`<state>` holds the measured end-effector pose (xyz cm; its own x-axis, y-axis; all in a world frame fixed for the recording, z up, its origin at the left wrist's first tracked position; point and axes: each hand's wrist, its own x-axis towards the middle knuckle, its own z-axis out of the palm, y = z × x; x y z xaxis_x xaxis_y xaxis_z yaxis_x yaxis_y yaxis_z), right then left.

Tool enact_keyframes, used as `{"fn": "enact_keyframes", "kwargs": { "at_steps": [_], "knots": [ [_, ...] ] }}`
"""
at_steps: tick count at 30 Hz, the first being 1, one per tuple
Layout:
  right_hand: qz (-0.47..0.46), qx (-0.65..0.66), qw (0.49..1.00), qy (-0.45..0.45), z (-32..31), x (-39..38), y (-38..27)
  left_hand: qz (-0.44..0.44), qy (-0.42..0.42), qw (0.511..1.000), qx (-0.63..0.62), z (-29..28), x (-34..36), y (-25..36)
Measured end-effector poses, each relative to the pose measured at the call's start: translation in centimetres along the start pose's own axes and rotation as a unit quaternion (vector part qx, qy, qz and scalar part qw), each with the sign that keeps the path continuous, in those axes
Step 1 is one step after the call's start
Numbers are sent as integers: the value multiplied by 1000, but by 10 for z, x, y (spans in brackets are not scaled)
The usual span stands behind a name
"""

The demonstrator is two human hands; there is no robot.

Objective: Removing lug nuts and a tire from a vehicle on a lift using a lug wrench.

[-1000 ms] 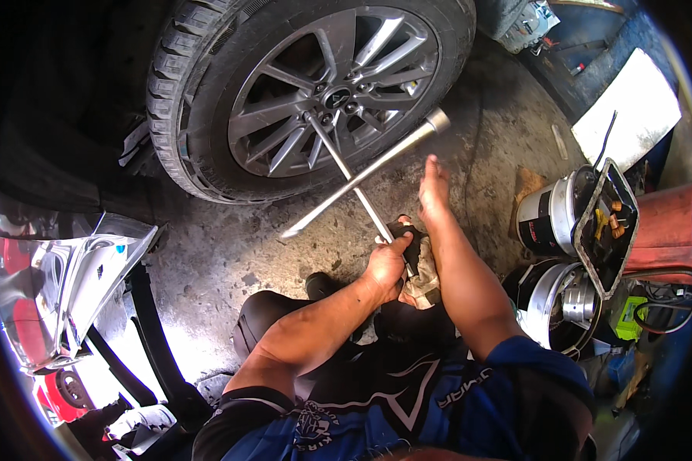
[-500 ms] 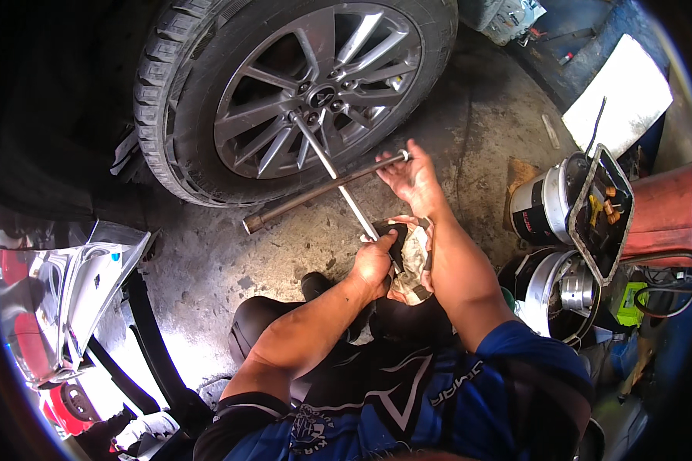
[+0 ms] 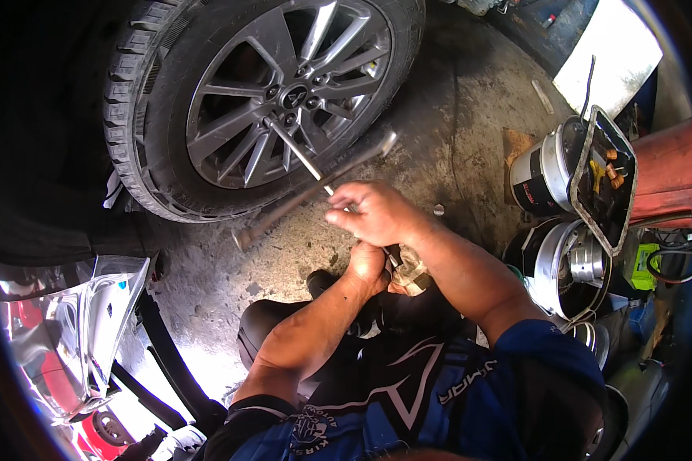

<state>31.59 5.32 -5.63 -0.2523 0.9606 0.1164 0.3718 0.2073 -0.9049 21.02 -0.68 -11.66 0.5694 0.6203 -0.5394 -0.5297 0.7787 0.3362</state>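
Observation:
A four-way lug wrench point(image 3: 298, 157) runs from a lug nut on the grey spoked wheel point(image 3: 227, 134) back toward my body. Around its near end my left hand point(image 3: 367, 266) is closed. Its crossbar slants between the wheel and my hands, smeared by motion. Over the near part of the shaft hovers my right hand point(image 3: 377, 213), fingers loosely apart and close to the metal; whether they touch it I cannot tell. Beneath my hands lies a beige and brown patterned cloth point(image 3: 412, 273), partly hidden.
At the right stand a white and black bucket point(image 3: 532, 183), a tray point(image 3: 621, 223) with brass-coloured fittings, and a metal-rimmed container point(image 3: 544, 265). A red piece point(image 3: 666, 180) is behind them. A clear plastic-like cover point(image 3: 81, 315) and dark bars point(image 3: 178, 373) occupy the left.
The lug wrench's crossbar has turned and is now blurred. My right hand has left its far end and come down left over the shaft. The wheel sits further up and left in view.

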Motion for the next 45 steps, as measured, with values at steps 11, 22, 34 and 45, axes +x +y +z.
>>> {"fn": "enact_keyframes", "kwargs": {
  "at_steps": [11, 22, 34, 45],
  "knots": [
    [430, 442, 743, 260, 13, 20, 158, 7, 45, 999, 27, 25, -15, 8],
    [442, 429, 746, 252, 16, 38, 153, -14, 48, 998, 28, 12, -11, 6],
    [45, 493, 811, 310, -11, 43, -40, -15, 167, 986, 14, 13, -9, 3],
    [73, 9, 997, -3, -8, -6, 4, 44, 38, 997, 45, 16, -15, 1]
  ]
}}
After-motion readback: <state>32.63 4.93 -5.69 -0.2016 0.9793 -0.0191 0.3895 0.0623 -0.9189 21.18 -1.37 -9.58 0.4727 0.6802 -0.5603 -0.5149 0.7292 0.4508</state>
